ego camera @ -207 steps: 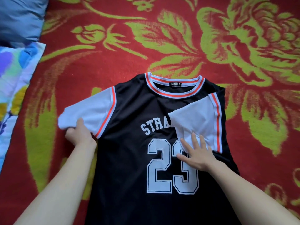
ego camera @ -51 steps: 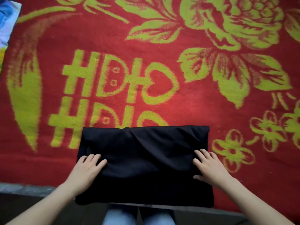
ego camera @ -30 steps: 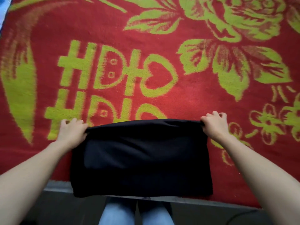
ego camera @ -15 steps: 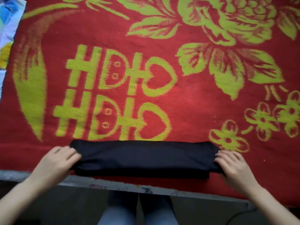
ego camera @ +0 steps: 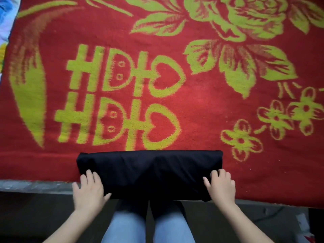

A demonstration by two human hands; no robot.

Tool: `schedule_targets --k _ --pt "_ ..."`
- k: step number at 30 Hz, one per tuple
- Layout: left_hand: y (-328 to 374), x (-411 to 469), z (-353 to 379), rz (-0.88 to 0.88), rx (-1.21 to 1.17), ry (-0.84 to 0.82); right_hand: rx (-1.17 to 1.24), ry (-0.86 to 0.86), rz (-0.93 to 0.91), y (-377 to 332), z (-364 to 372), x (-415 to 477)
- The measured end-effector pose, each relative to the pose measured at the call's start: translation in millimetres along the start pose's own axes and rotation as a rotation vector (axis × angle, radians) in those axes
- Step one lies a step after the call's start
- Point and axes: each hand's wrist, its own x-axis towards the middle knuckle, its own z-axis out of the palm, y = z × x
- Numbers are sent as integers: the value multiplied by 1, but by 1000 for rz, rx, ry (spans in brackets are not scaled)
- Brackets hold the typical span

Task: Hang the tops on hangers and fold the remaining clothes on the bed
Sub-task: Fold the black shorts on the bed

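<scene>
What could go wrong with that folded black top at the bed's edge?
The folded black top pokes past the near edge of the red blanket, above the person's knees, so it might slide off. Its middle looks creased and puffy, and the left hand and right hand rest only at its ends, so it may spring open when released.

Palms down, left hand (ego camera: 88, 191) and right hand (ego camera: 221, 187) lie flat.

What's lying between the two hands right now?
Head view: the folded black garment spans the gap between left hand and right hand, both resting on its ends.
</scene>
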Motion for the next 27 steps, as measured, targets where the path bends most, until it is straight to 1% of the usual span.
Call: schedule_targets --k 2,3,4,5,7,9,11,13,15,16,18,20,22,23,25,27 --pt "23 -4 -8 9 -56 50 281 24 287 -4 -3 10" --pt "32 -4 -8 55 -41 103 421 8 424 -5 -5 12" --pt "39 -4 -5 110 -17 135 588 -12 528 -4 -2 15" --pt "45 -3 1 153 6 135 746 -37 595 -4 2 17" --pt "52 2 12 190 31 103 889 -62 605 4 19 22" --pt "54 9 17 180 29 10 967 -69 615 17 33 26" --pt "53 17 24 161 32 -27 1127 -93 628 14 13 22" --pt "52 18 26 144 73 -28 1259 -222 612 14 -7 20" --pt "55 14 17 158 105 32 1277 -335 560 14 -22 16" --pt "54 13 13 148 110 38 1258 -343 520 13 -30 13" --pt "50 9 10 132 119 43 1173 -272 430 3 -46 7" --pt "43 8 11 125 85 40 990 -166 331 -19 -63 -3" --pt "27 3 13 77 24 25 833 -110 208 -57 -84 -20" --pt "20 1 15 56 -2 29 826 -89 146 -79 -92 -32" --pt "6 -8 13 3 -41 105 839 -54 -2 -131 -104 -54" --pt "-5 -22 5 -117 -163 120 798 -65 -132 -183 -104 -74"
